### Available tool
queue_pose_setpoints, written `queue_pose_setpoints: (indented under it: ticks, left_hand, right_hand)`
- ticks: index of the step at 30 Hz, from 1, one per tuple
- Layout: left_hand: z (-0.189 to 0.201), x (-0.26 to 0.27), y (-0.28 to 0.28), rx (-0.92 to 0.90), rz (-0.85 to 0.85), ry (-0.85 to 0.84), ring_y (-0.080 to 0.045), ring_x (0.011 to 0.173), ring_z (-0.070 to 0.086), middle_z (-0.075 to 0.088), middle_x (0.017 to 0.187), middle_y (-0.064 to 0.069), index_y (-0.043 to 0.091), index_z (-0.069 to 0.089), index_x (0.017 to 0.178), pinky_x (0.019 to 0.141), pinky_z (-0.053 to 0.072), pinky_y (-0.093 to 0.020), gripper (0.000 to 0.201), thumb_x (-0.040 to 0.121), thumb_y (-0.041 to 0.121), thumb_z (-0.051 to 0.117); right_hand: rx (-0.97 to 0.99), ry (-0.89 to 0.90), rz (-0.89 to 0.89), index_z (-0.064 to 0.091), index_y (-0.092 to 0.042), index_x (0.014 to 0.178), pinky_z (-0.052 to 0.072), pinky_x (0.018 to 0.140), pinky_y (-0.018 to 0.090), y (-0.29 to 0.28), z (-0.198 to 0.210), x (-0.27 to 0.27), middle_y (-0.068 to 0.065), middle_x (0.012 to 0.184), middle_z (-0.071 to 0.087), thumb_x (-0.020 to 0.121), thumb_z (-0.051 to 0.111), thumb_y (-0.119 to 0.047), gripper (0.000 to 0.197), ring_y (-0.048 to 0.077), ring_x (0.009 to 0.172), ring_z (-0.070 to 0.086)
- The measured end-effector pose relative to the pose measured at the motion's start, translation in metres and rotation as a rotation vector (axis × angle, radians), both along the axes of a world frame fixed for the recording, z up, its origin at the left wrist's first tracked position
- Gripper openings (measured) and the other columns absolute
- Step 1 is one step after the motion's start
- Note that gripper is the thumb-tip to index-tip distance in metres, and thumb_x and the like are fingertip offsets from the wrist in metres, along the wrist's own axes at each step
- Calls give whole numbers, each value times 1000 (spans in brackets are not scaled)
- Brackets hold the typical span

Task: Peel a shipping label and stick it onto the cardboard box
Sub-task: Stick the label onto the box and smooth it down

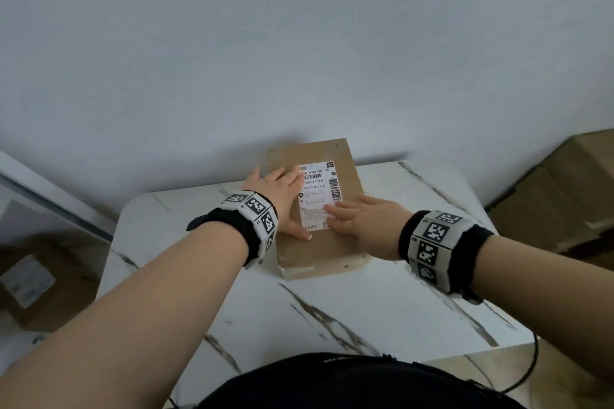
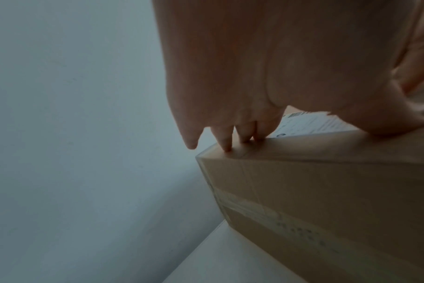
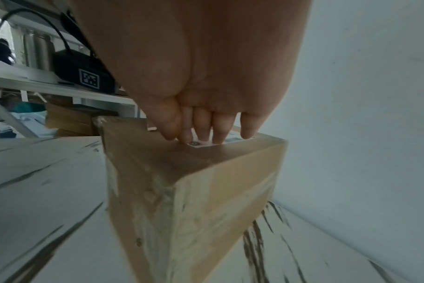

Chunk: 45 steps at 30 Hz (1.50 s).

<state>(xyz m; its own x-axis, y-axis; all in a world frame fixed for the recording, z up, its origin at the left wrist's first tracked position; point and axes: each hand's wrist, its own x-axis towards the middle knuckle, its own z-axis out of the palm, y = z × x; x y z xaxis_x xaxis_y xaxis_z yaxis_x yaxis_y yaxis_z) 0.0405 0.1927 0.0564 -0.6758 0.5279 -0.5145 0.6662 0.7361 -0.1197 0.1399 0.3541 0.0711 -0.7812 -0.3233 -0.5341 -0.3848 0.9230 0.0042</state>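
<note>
A brown cardboard box [image 1: 349, 176] lies on the marble table, its far end against the wall. A white shipping label [image 1: 319, 191] with barcodes lies flat on the box top. My left hand [image 1: 277, 191] rests flat on the box's left part, fingers straight and touching the label's left edge. My right hand [image 1: 358, 217] lies flat with straight fingers pressing the label's lower right part. In the left wrist view the left hand's fingertips [image 2: 226, 147] touch the box [image 2: 327, 191] near its far corner beside the label [image 2: 310, 124]. The right wrist view shows fingers [image 3: 218, 132] on the label [image 3: 201, 144] atop the box [image 3: 194, 191].
The white marble table [image 1: 332, 309] has rounded edges and a wall right behind it. Cardboard boxes [image 1: 564, 192] stand on the floor at right, another box [image 1: 36, 282] at lower left. A shelf with a black bag [image 3: 80, 74] stands off to the left.
</note>
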Motion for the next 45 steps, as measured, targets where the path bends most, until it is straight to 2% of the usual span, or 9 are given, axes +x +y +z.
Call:
queue_pose_setpoints:
  ticks: [7, 9, 16, 24, 30, 33, 37, 41, 45]
  left_hand:
    - [-2, 46, -2, -1, -117, 73, -13, 151, 3, -1, 163, 3, 19, 4, 153, 122, -2, -49, 66, 98, 48, 25]
    - [-6, 60, -5, 11, -119, 83, -13, 151, 2, -1, 163, 0, 16, 3, 153, 122, -3, -47, 62, 100, 43, 20]
    - [-7, 82, -26, 47, -137, 58, -15, 151, -2, -4, 163, -2, 16, 0, 153, 121, -7, -44, 66, 99, 49, 17]
    - [2, 63, -23, 174, -18, 32, -11, 150, 8, 16, 161, 12, 32, 24, 149, 121, 5, -51, 49, 100, 41, 24]
    - [-3, 40, -10, 121, 113, 1, -15, 151, -2, -2, 163, 7, 26, 4, 153, 122, 3, -49, 69, 95, 56, 25]
    - [-6, 29, -3, 130, 183, -15, -17, 151, -4, -6, 163, 5, 24, 0, 153, 122, 4, -48, 77, 91, 61, 29]
    - [-1, 13, 1, 105, 117, -5, -19, 151, 4, 0, 163, 6, 24, 12, 152, 121, 7, -52, 88, 82, 68, 43]
    - [3, -2, 2, 103, 94, -4, -26, 151, 4, 6, 163, 6, 27, 26, 145, 120, 7, -56, 92, 70, 73, 55]
    - [3, -15, 6, 123, 125, -42, -30, 150, -2, 6, 163, 4, 27, 33, 137, 119, 4, -58, 100, 56, 73, 68]
  right_hand:
    - [-47, 76, -102, 9, -13, 152, 6, 124, 37, -16, -20, 11, 7, 162, 2, 101, 27, -28, 56, 20, 150, 3]
    - [-45, 92, -105, 8, -14, 152, 7, 124, 37, -13, -22, 12, 4, 162, 2, 102, 23, -33, 56, 18, 150, 3]
    - [-51, 77, -192, 7, -12, 152, 3, 124, 33, -12, -16, 8, 3, 162, -2, 100, 24, -40, 62, 12, 150, 0]
    - [-50, 86, -330, 8, -9, 152, 7, 122, 38, -4, -15, -21, 6, 162, 2, 97, 32, -45, 69, 18, 150, 3]
    - [-54, 120, -288, 24, -17, 148, 11, 122, 41, 0, -11, -30, 0, 158, 21, 89, 44, -53, 73, 17, 147, 17]
    - [-104, 118, -305, 21, -21, 150, 13, 121, 44, 5, -15, -40, -4, 159, 16, 84, 49, -57, 79, 15, 148, 13]
    - [-85, 62, -293, 8, -20, 152, 16, 121, 44, 11, -14, -56, -4, 162, 3, 74, 60, -63, 103, 17, 149, 3]
    - [-57, -12, -290, -4, -19, 152, 5, 123, 45, 13, -9, -74, -4, 162, -6, 62, 72, -63, 126, 23, 149, -9]
    - [-74, -52, -313, -8, -20, 152, 1, 122, 48, 12, -9, -85, -2, 162, -10, 53, 80, -60, 138, 23, 148, -17]
